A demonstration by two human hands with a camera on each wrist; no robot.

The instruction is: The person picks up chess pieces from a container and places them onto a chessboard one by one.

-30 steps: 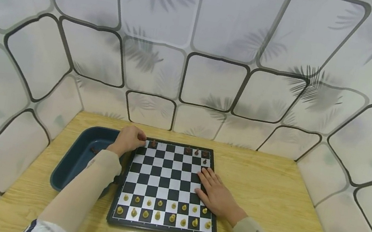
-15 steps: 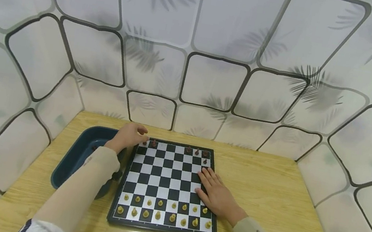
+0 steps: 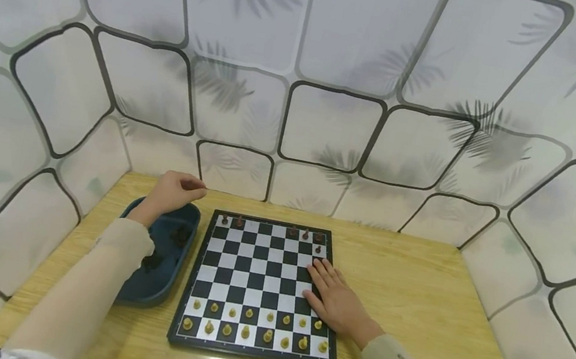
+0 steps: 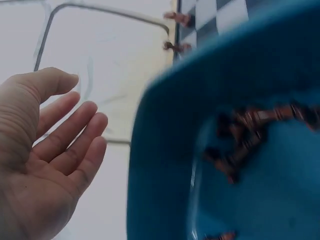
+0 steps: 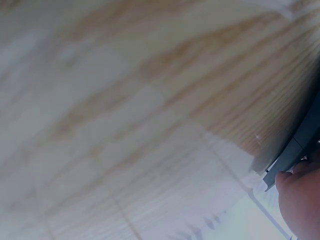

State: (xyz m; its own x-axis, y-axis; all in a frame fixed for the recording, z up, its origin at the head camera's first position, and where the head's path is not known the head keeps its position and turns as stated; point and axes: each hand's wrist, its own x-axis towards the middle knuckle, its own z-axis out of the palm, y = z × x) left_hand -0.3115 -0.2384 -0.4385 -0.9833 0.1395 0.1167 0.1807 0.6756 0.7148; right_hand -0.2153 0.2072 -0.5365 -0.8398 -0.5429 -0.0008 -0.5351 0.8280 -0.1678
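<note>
Over the far end of a dark blue tray (image 3: 185, 264) hovers my left hand (image 3: 174, 191), fingers loosely bent and holding nothing. In the left wrist view its palm and spread fingers (image 4: 65, 120) show beside the tray wall, with several dark red chess pieces (image 4: 260, 117) lying in the tray. My right hand (image 3: 334, 296) rests flat on the right edge of the chessboard (image 3: 258, 263). Along the board's far row stand two red pieces at the left corner, one of them a red chess piece (image 3: 224, 220), and several more at the right corner. Two rows of yellow chess pieces (image 3: 246, 331) fill the near side.
The board and tray sit side by side on a light wooden table (image 3: 414, 315). A pale patterned curtain (image 3: 330, 129) encloses the table's back and sides.
My left hand has let go of a red piece at the board's far left corner and moved left to above the tray. My right hand has stayed in place.
</note>
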